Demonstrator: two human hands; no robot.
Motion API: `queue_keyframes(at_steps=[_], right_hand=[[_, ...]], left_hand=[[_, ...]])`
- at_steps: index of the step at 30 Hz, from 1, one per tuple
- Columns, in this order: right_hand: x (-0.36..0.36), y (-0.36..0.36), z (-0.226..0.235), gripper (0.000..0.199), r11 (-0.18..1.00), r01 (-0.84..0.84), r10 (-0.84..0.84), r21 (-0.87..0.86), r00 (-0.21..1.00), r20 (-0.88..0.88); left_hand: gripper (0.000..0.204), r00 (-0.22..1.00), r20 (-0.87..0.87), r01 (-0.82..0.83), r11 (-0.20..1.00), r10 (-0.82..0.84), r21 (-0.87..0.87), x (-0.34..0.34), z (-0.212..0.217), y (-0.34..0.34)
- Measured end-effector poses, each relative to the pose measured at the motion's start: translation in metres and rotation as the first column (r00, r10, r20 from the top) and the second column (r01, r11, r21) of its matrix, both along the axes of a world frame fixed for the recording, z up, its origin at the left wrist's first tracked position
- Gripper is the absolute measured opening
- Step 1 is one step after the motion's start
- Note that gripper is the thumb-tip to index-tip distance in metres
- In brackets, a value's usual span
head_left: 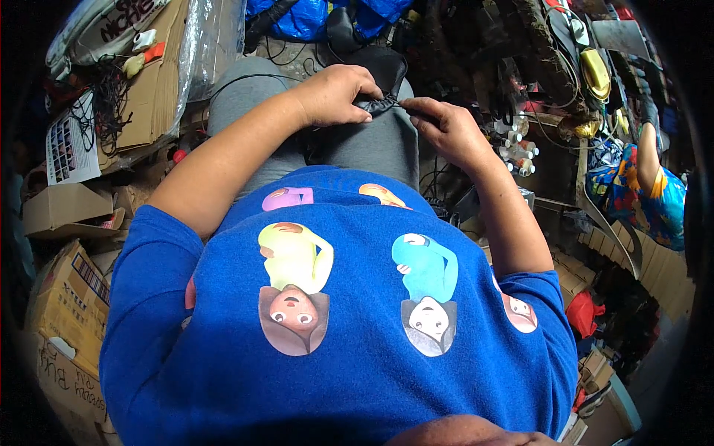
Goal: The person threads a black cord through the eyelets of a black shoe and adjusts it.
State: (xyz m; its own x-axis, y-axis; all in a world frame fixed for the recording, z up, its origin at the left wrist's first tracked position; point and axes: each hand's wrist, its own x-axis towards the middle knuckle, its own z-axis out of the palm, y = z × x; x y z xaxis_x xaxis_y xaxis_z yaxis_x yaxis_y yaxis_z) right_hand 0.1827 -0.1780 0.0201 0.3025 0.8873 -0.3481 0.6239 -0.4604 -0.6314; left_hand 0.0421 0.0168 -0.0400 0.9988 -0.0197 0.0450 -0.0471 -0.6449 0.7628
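Blue shirt (pixel 335 357) is filling the view; above it, left hand (pixel 335 93) and right hand (pixel 446 126) fingers are pinching the black fabric piece (pixel 383 74) — best keeping the edge taut.

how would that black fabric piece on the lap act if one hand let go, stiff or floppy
Probably floppy: the black fabric piece puckers into small gathers where the left hand and right hand pinch it. It drapes over the grey-clad knee, so it likely sags rather than holding shape. It looks thin, so probably light.
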Motion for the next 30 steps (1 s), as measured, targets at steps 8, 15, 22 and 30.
queue_keyframes(at_steps=[8,15,22,30], right_hand=[[0.001,-0.007,-0.028,0.028,0.986,0.055,-0.036,0.156,0.992,-0.122],[-0.013,-0.011,-0.048,0.034,0.949,0.016,-0.04,0.315,0.997,0.07],[-0.027,-0.004,-0.023,0.031,0.996,-0.035,0.005,0.084,0.94,0.341],[-0.018,0.048,0.024,0.033,0.908,-0.11,0.256,-0.405,0.909,0.328]], left_hand=[[0.04,0.994,-0.102,0.028,0.999,-0.032,-0.041,0.005,0.007,0.005],[0.039,0.995,-0.091,0.035,0.998,-0.039,-0.046,0.006,0.004,0.007],[0.038,0.998,-0.053,0.018,1.0,-0.018,-0.001,0.003,0.001,0.003],[0.032,1.0,-0.023,-0.015,0.998,0.016,0.069,-0.005,0.006,-0.008]])
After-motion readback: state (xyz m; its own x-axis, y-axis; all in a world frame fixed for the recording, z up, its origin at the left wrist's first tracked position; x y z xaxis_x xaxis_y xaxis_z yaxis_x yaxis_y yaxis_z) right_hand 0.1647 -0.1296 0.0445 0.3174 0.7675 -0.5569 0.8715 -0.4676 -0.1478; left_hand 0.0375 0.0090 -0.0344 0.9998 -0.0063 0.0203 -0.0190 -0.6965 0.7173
